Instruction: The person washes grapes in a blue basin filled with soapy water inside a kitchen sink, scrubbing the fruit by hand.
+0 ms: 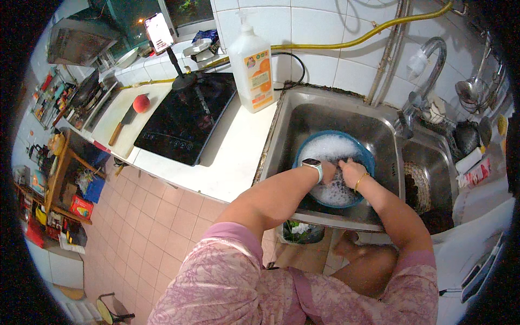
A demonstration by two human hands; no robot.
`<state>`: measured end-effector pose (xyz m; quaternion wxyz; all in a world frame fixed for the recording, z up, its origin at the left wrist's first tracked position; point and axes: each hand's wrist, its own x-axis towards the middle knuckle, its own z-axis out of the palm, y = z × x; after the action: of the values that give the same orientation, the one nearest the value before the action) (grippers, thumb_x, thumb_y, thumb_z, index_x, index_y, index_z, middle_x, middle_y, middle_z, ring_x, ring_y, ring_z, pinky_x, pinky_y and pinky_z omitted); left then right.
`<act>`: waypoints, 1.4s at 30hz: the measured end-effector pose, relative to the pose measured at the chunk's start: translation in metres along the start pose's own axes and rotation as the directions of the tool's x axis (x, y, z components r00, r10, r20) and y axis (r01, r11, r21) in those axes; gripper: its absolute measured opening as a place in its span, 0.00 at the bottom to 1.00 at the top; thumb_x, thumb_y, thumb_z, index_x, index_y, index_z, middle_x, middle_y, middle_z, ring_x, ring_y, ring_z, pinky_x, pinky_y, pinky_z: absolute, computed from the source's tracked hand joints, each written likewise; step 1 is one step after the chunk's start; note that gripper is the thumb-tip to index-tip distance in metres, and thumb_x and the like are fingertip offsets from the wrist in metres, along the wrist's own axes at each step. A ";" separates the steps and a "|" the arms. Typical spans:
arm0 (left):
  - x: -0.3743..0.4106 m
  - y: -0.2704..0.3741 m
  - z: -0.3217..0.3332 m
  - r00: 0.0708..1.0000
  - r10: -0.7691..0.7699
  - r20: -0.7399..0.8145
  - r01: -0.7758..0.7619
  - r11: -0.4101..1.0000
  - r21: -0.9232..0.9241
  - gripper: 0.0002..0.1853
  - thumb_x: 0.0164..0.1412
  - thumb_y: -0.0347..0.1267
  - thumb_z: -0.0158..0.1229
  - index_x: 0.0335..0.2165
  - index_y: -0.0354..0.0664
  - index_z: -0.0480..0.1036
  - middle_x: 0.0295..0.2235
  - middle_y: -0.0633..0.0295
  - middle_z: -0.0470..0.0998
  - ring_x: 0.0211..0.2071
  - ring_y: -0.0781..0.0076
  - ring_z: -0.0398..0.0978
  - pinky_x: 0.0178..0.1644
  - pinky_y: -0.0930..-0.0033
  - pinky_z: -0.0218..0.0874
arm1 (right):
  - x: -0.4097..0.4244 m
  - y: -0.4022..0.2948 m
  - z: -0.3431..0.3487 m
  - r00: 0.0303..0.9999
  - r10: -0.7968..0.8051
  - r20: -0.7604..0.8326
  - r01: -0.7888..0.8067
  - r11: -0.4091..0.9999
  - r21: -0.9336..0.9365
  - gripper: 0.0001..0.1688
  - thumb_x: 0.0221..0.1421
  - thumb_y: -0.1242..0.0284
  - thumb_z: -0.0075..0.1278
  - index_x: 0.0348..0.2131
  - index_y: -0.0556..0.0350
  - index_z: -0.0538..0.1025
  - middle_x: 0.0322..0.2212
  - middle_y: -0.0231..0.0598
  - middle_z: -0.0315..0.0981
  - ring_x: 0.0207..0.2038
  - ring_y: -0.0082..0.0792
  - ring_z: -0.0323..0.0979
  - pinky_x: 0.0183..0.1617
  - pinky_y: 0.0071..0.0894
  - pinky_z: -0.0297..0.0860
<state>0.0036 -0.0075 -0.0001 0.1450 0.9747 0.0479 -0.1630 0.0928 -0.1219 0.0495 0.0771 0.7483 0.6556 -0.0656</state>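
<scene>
A blue basin [367, 151] of soapy water stands in the larger bowl of the stainless-steel sink [290, 122]. White foam [331, 147] covers much of the water, thickest at the far side. My left hand [330, 174], below a watch with a pale band [317, 167], dips into the suds and is partly hidden by them. Close beside it, my right hand [352, 171] has its fingers bent down at the water. A thin gold bracelet [360, 181] circles the right wrist. Whether either hand grips something under the foam is hidden.
A large pump bottle [254, 73] stands left of the sink, beside a black induction cooktop [191, 118]. Farther left, a peach [141, 103] and a knife [122, 126] lie on a cutting board [152, 91]. A faucet [426, 77] rises behind the smaller sink bowl [436, 162].
</scene>
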 end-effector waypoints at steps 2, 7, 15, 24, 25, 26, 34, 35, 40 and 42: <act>0.008 -0.005 0.006 0.999 -0.003 0.039 0.000 0.997 0.071 0.18 0.35 0.33 0.55 0.32 0.43 0.72 0.27 0.52 0.74 0.30 0.53 0.71 0.32 0.57 0.62 | 0.002 0.002 0.001 1.000 -0.003 -0.030 0.002 1.000 -0.018 0.17 0.45 0.77 0.39 0.40 0.55 0.65 0.34 0.53 0.65 0.36 0.50 0.67 0.38 0.40 0.66; 0.017 -0.007 0.007 0.998 0.018 0.062 -0.030 0.980 0.198 0.11 0.41 0.35 0.53 0.26 0.44 0.74 0.30 0.58 0.74 0.32 0.58 0.72 0.33 0.61 0.63 | 0.006 0.013 0.019 0.993 -0.085 -0.080 0.087 0.996 0.018 0.13 0.48 0.69 0.40 0.33 0.56 0.70 0.29 0.50 0.70 0.33 0.48 0.69 0.37 0.40 0.65; 0.034 -0.023 0.020 0.990 0.081 -0.111 -0.083 0.997 -0.009 0.10 0.43 0.35 0.52 0.25 0.42 0.74 0.29 0.53 0.74 0.32 0.56 0.72 0.34 0.59 0.62 | 0.002 0.033 0.004 0.990 -0.139 0.005 0.131 0.945 0.298 0.14 0.44 0.67 0.44 0.29 0.59 0.71 0.27 0.54 0.69 0.33 0.51 0.67 0.37 0.40 0.64; 0.008 -0.014 0.001 0.988 -0.109 -0.113 0.092 0.985 -0.147 0.16 0.46 0.38 0.48 0.23 0.34 0.73 0.28 0.47 0.73 0.31 0.50 0.71 0.34 0.59 0.62 | 0.011 0.026 0.008 0.993 -0.002 0.114 -0.020 0.981 0.195 0.14 0.44 0.66 0.42 0.28 0.58 0.71 0.26 0.53 0.69 0.31 0.52 0.67 0.37 0.41 0.64; 0.000 -0.008 -0.007 0.986 -0.128 -0.111 0.108 0.980 -0.170 0.16 0.47 0.38 0.47 0.22 0.33 0.72 0.27 0.47 0.73 0.30 0.50 0.71 0.34 0.59 0.62 | 0.010 0.021 0.000 0.987 0.004 0.162 -0.032 0.985 0.168 0.15 0.45 0.66 0.41 0.29 0.58 0.71 0.27 0.52 0.69 0.32 0.52 0.67 0.37 0.41 0.64; -0.003 -0.006 -0.009 0.987 -0.097 -0.127 0.079 0.987 -0.139 0.15 0.46 0.37 0.47 0.23 0.36 0.72 0.26 0.48 0.73 0.29 0.50 0.71 0.33 0.57 0.62 | 0.009 0.018 -0.003 0.978 0.012 0.210 -0.042 0.989 0.140 0.15 0.46 0.65 0.40 0.29 0.58 0.71 0.28 0.52 0.70 0.33 0.52 0.68 0.38 0.41 0.65; -0.001 -0.016 -0.003 0.992 -0.078 -0.103 0.075 0.997 -0.036 0.15 0.47 0.37 0.46 0.25 0.37 0.73 0.29 0.50 0.73 0.31 0.53 0.71 0.34 0.58 0.62 | 0.008 0.027 0.004 0.997 -0.038 0.072 0.012 0.942 0.336 0.14 0.44 0.66 0.44 0.28 0.59 0.71 0.26 0.54 0.69 0.33 0.51 0.67 0.38 0.41 0.64; -0.002 -0.018 -0.001 0.994 -0.068 -0.084 0.067 0.998 -0.014 0.15 0.47 0.37 0.46 0.25 0.37 0.73 0.29 0.49 0.73 0.32 0.53 0.71 0.34 0.58 0.62 | 0.007 0.021 -0.001 0.997 -0.024 0.073 0.001 0.954 0.301 0.14 0.44 0.67 0.44 0.28 0.60 0.70 0.26 0.54 0.69 0.33 0.51 0.67 0.38 0.41 0.64; -0.006 -0.002 -0.011 0.989 -0.146 -0.031 0.141 0.982 -0.124 0.16 0.47 0.38 0.46 0.27 0.37 0.73 0.31 0.48 0.73 0.33 0.52 0.71 0.37 0.57 0.61 | 0.011 0.018 0.009 0.986 -0.039 0.161 0.009 0.983 0.186 0.14 0.44 0.68 0.44 0.28 0.60 0.70 0.26 0.56 0.69 0.33 0.53 0.67 0.38 0.42 0.64; -0.011 0.001 -0.016 0.989 -0.132 -0.069 0.122 0.984 -0.129 0.16 0.47 0.38 0.46 0.27 0.37 0.73 0.31 0.48 0.73 0.33 0.52 0.71 0.37 0.58 0.61 | 0.010 0.017 0.008 0.991 -0.076 0.113 0.049 0.973 0.226 0.15 0.44 0.66 0.42 0.28 0.59 0.71 0.26 0.55 0.69 0.33 0.53 0.67 0.37 0.42 0.64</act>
<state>-0.0020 -0.0046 0.0186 0.1926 0.9644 0.1257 -0.1307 0.1106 -0.1161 0.0406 0.0302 0.7259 0.6614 -0.1863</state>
